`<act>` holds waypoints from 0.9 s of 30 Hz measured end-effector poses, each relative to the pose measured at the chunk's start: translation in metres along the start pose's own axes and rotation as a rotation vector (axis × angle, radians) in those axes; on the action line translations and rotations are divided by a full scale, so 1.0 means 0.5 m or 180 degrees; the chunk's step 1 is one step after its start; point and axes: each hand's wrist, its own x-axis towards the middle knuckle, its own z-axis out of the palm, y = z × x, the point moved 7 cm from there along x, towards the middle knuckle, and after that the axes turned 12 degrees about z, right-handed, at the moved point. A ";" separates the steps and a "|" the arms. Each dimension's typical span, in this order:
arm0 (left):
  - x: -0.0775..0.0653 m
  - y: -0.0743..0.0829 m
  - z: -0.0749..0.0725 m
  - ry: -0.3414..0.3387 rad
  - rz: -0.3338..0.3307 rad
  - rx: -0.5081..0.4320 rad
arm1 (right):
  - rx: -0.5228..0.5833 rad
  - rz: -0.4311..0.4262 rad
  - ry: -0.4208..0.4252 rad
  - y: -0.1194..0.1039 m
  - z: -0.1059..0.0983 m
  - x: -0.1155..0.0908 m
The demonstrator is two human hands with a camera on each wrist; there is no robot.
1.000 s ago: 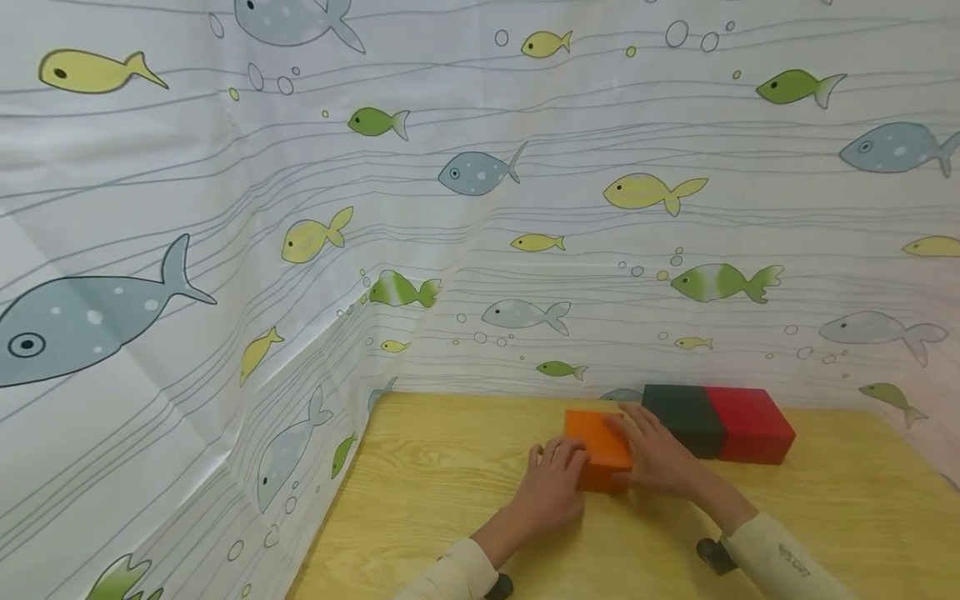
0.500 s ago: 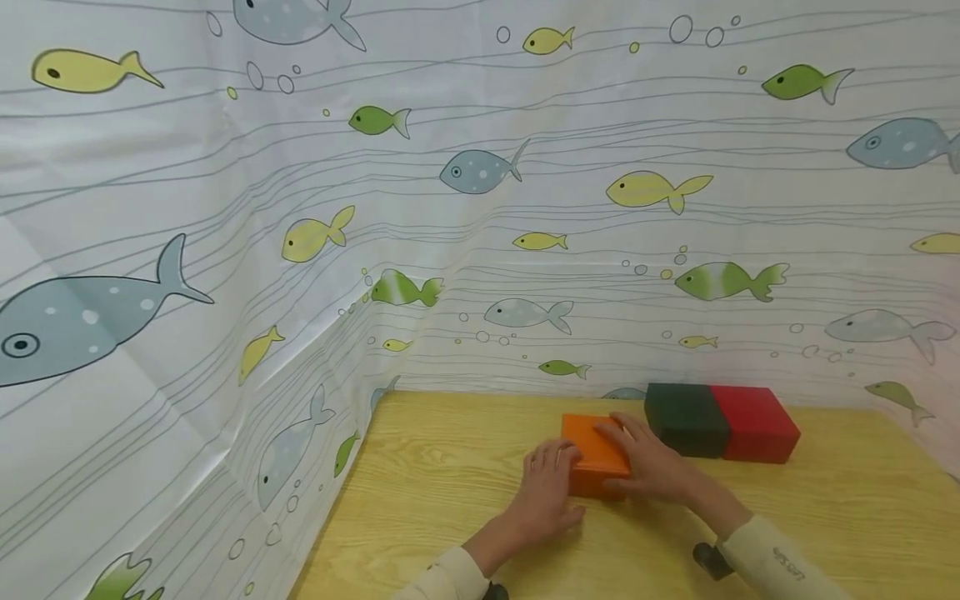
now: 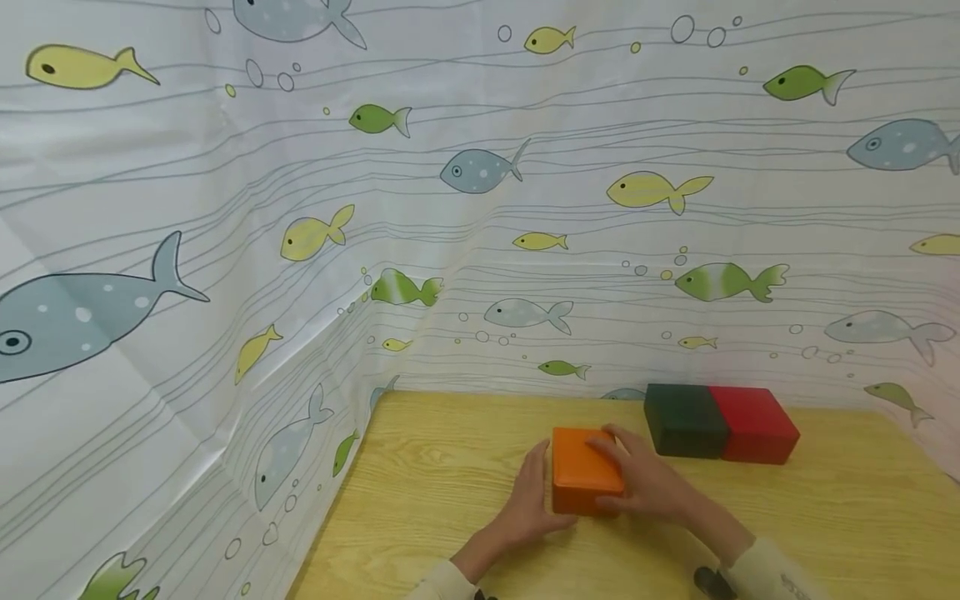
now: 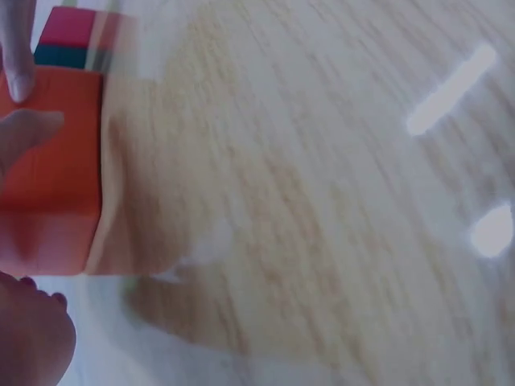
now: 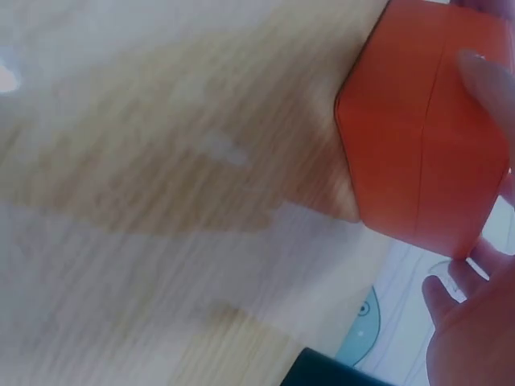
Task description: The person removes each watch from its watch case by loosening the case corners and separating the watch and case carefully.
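Observation:
An orange block point(image 3: 579, 460) stands on the wood-patterned table between my two hands. My right hand point(image 3: 654, 479) holds its right side, with fingers reaching over the top edge and the thumb on the near face. In the right wrist view this hand point(image 5: 476, 330) meets the block point(image 5: 422, 133) from below right. Along the left side my left hand point(image 3: 523, 504) lies with fingers fairly straight and thumb spread toward the near corner. The left wrist view shows its fingers point(image 4: 36, 331) just off the block's edge point(image 4: 60, 161); firm contact is unclear.
A dark green block point(image 3: 686, 422) and a red block point(image 3: 756, 425) stand side by side at the back right. White fish-print sheeting point(image 3: 420, 225) rises behind and left of the table point(image 3: 427, 467).
The orange block has come nearer and slightly left, and turned squarer to me. My right hand moved with it. My left fingers slid off its top edge and straightened beside it.

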 end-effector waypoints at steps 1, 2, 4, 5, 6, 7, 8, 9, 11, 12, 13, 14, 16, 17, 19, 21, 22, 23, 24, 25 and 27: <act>-0.002 -0.003 0.001 -0.0016 -0.0028 -0.0069 | -0.0017 -0.0039 0.0017 -0.005 0.001 -0.002; -0.004 -0.006 0.002 -0.0031 -0.0044 -0.0132 | -0.0048 -0.0059 0.0021 -0.009 0.003 -0.004; -0.007 -0.010 0.004 -0.0064 -0.0116 -0.0267 | -0.0069 -0.0077 -0.0001 -0.012 0.007 -0.007; -0.008 -0.013 0.005 -0.0074 -0.0153 -0.0328 | -0.0089 -0.0113 0.0025 -0.014 0.008 -0.008; -0.008 -0.017 0.007 -0.0082 -0.0199 -0.0394 | -0.0102 -0.0136 0.0057 -0.015 0.008 -0.010; -0.008 -0.021 0.008 -0.0083 -0.0234 -0.0429 | -0.0120 -0.0157 0.0092 -0.016 0.008 -0.012; -0.008 -0.026 0.010 -0.0089 -0.0282 -0.0477 | -0.0142 -0.0182 0.0142 -0.016 0.007 -0.013; -0.006 -0.031 0.011 -0.0090 -0.0321 -0.0518 | -0.0146 -0.0202 0.0177 -0.017 0.006 -0.015; -0.004 -0.042 0.014 -0.0109 -0.0379 -0.0597 | -0.0151 -0.0221 0.0210 -0.016 0.007 -0.016; -0.002 -0.046 0.016 -0.0126 -0.0389 -0.0625 | -0.0134 -0.0216 0.0198 -0.016 0.008 -0.016; 0.000 -0.050 0.017 -0.0142 -0.0396 -0.0650 | -0.0122 -0.0220 0.0196 -0.016 0.007 -0.016; 0.001 -0.053 0.018 -0.0170 -0.0416 -0.0687 | -0.0109 -0.0219 0.0183 -0.016 0.007 -0.016; 0.004 -0.056 0.020 -0.0205 -0.0402 -0.0716 | -0.0082 -0.0202 0.0127 -0.014 0.008 -0.016; 0.004 -0.057 0.020 -0.0219 -0.0405 -0.0721 | -0.0064 -0.0207 0.0116 -0.015 0.007 -0.016; 0.006 -0.059 0.022 -0.0237 -0.0416 -0.0740 | -0.0047 -0.0218 0.0107 -0.015 0.004 -0.018; 0.007 -0.061 0.023 -0.0242 -0.0404 -0.0728 | -0.0030 -0.0237 0.0107 -0.014 0.003 -0.019; 0.007 -0.062 0.023 -0.0246 -0.0414 -0.0732 | -0.0019 -0.0254 0.0115 -0.014 0.002 -0.020; 0.007 -0.063 0.023 -0.0240 -0.0408 -0.0710 | -0.0014 -0.0269 0.0122 -0.014 0.002 -0.020; 0.008 -0.064 0.024 -0.0230 -0.0384 -0.0692 | 0.0006 -0.0278 0.0114 -0.013 0.002 -0.020; 0.009 -0.064 0.024 -0.0219 -0.0360 -0.0677 | 0.0033 -0.0288 0.0098 -0.011 0.003 -0.020; 0.011 -0.066 0.024 -0.0200 -0.0311 -0.0658 | 0.0120 -0.0295 0.0045 -0.008 0.005 -0.020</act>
